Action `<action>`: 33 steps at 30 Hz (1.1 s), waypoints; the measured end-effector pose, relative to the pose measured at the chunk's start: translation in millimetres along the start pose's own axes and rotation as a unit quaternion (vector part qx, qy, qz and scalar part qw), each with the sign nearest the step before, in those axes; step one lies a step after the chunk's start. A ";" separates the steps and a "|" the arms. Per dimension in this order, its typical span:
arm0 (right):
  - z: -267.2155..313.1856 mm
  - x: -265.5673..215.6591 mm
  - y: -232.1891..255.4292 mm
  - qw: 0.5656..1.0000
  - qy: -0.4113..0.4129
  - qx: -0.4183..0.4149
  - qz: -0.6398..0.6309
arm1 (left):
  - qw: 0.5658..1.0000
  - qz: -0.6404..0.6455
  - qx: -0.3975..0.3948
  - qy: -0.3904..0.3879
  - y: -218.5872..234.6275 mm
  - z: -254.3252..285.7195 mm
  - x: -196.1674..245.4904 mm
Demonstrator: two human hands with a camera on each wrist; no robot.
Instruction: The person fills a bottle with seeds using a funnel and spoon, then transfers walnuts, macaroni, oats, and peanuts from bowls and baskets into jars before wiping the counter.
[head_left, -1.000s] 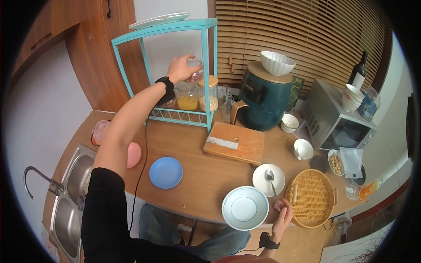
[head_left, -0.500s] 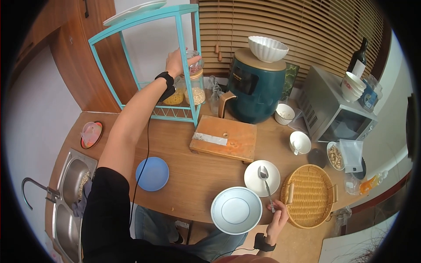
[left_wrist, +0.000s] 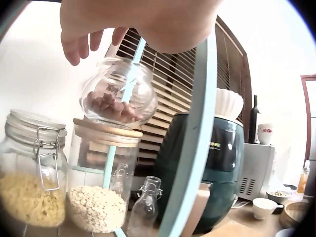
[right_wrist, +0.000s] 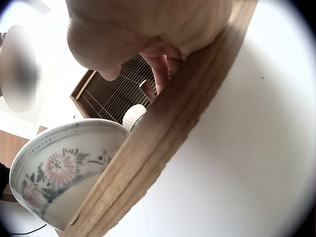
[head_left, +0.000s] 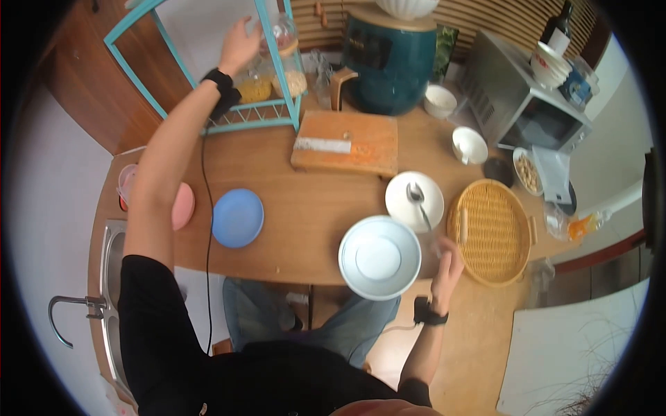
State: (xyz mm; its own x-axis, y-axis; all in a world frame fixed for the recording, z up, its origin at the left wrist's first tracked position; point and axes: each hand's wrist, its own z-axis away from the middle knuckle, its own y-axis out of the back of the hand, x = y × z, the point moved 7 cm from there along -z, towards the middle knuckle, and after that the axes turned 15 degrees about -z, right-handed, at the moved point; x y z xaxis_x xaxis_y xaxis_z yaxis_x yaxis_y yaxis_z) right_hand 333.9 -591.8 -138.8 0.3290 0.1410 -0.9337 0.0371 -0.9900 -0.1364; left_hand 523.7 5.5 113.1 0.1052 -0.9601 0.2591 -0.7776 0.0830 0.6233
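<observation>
My left hand [head_left: 241, 47] is inside the turquoise rack [head_left: 276, 66], fingers loosely extended and apart from a round glass jar [left_wrist: 118, 101]. The jar, with reddish-brown pieces in it, sits on the wooden lid of an oat jar [left_wrist: 98, 207]. Beside that is a clip-top jar [left_wrist: 32, 192] of yellow bits. Over the counter's front edge, my right hand [head_left: 446, 274] has its fingers at a spoon's [head_left: 415, 194] handle end, the thumb held away from it. The spoon lies across a white plate [head_left: 399, 201]; a floral bowl [head_left: 380, 256] stands next to it.
A wicker tray [head_left: 491, 236] lies to the right of the plate. Behind are a wooden board [head_left: 347, 142], a green air fryer [head_left: 390, 66] and a microwave [head_left: 524, 87]. A blue plate [head_left: 238, 218] sits left, past a black cable [head_left: 207, 173]. The sink [head_left: 111, 277] is far left.
My left hand has let go of the glass jar, now on the oat jar's lid, and drawn back left. The head view has tipped downward. My right hand stays by the spoon handle.
</observation>
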 end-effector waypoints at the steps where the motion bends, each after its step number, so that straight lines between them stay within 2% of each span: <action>1: 1.9 0.0 1.6 1.000 -0.005 0.000 0.008 | 1.000 -0.013 -0.018 0.004 4.3 14.4 2.2; 7: 0.3 12.1 2.7 1.000 -0.008 -0.010 0.000 | 0.995 -0.065 -0.071 -0.026 77.7 107.0 15.2; 10: 1.6 20.7 8.0 0.999 -0.010 0.000 -0.042 | 0.993 0.028 -0.116 -0.022 105.6 161.4 3.3; 11: 2.2 23.2 8.4 0.999 -0.017 0.002 -0.044 | 0.990 0.034 -0.138 -0.011 126.1 182.9 13.6; 14: 7.2 13.3 1.3 0.999 0.032 0.033 0.027 | 0.971 0.164 -0.168 0.051 150.2 253.3 -3.6; 15: 11.7 1.4 -4.1 0.997 0.037 0.041 0.061 | 0.977 0.133 -0.164 0.031 159.7 278.0 -4.8; 18: 34.7 -3.6 -2.0 0.984 0.054 0.164 0.045 | 0.984 0.030 -0.174 -0.025 187.9 341.7 7.5; 19: 44.5 0.8 5.5 0.978 0.050 0.192 0.068 | 0.985 0.024 -0.173 -0.016 191.2 358.4 5.9; 22: 59.4 -21.6 -12.1 0.954 0.031 0.122 0.271 | 0.986 0.005 -0.165 0.012 188.4 400.1 -3.0; 26: 70.0 -12.6 -37.4 0.976 -0.104 0.034 0.190 | 0.987 -0.023 -0.156 0.017 185.8 426.0 2.1; 29: 71.3 0.0 -43.1 0.977 -0.206 0.024 0.046 | 0.988 -0.045 -0.148 0.004 183.7 435.6 6.3; 32: 61.8 -16.5 -69.0 0.975 -0.173 -0.056 0.128 | 0.989 -0.056 -0.139 -0.001 178.2 440.0 -1.5; 33: 58.4 -16.7 -74.6 0.977 -0.181 -0.059 0.102 | 0.990 -0.049 -0.135 -0.001 177.3 440.4 -3.2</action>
State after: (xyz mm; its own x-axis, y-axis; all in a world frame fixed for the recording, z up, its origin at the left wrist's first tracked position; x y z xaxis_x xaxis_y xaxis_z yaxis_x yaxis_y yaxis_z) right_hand 270.5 -519.6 -132.4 -0.0125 -0.0855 -0.9963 0.1209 -0.9892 0.0834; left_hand 112.5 -94.3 -102.2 0.1708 -0.9676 0.1858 -0.5689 0.0571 0.8204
